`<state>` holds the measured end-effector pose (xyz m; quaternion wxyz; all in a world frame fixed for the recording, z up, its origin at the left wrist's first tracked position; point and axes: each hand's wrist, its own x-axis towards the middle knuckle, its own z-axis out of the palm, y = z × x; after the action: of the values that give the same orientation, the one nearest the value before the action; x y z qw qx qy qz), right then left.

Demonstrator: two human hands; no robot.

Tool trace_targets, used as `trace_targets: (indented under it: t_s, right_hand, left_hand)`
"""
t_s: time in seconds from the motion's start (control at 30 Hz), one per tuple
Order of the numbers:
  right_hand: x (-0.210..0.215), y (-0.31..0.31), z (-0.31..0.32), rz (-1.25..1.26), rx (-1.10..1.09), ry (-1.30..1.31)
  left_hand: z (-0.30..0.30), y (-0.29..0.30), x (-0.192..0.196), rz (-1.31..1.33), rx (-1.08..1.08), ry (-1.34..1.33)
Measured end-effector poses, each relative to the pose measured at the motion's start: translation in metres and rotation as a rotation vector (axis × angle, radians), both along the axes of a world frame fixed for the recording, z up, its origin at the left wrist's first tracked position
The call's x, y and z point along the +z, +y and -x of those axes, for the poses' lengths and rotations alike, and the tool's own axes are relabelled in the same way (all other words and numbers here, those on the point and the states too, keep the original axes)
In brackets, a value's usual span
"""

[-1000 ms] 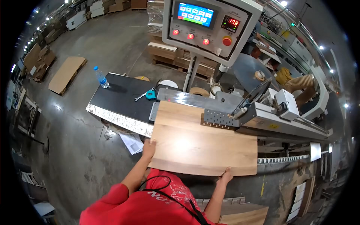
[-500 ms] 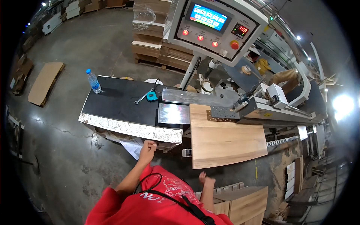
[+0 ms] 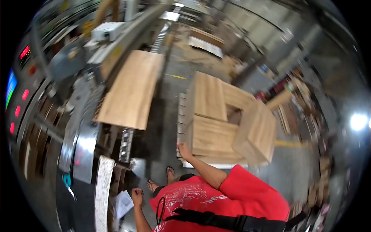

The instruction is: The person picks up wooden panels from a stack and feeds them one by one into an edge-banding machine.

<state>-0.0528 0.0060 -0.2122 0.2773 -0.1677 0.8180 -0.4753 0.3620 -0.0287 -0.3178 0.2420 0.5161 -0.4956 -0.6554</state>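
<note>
My right hand, its fingers loosely curled with nothing seen in them, is beside the near left corner of a stack of wood-grain boards. Whether it touches the stack is unclear. My left hand hangs low, curled closed and apart from anything, near some white paper sheets and a work table's white marbled edge. Ahead on the left, a wood-grain panel lies on the machine. The boards sit in several piles at differing angles, with a gap among them.
The control panel with lit red buttons stands at the far left. A shiny metal plate adjoins the black tabletop, where a teal tape measure lies. Scrap boards lean at the right. A pallet edge borders the stack.
My view and body have turned right, toward the board stack. The machine and table now appear on the left. My right hand has come up beside the stack; my left has moved away from the table edge.
</note>
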Motion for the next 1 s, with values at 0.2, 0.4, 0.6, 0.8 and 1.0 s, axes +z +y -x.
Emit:
trace_targets:
  t_s: [0.2,0.4,0.6,0.8,1.0]
  right_hand:
    - [-0.083,0.276,0.032,-0.886,0.129,-0.233]
    - [-0.091,0.464,-0.001,-0.477,-0.618,-0.732]
    - [-0.114,0.493,0.013,-0.093,-0.857,-0.751]
    - [-0.086,0.562,0.200,1.130,-1.055,-0.657]
    - [0.018,0.645,0.331,0.865,-1.459,-0.463]
  left_hand:
    - [-0.084,0.015,-0.134,-0.859,-0.175,-0.536]
    - [-0.039,0.023,-0.099,-0.727,-0.191,-0.215]
    - [0.042,0.060,-0.048,-0.483,-0.073,-0.462]
    - [0.118,0.126,-0.004,-0.280,-0.354,-0.389]
    - [0.188,0.162,0.037,-0.142,-0.675,-0.300]
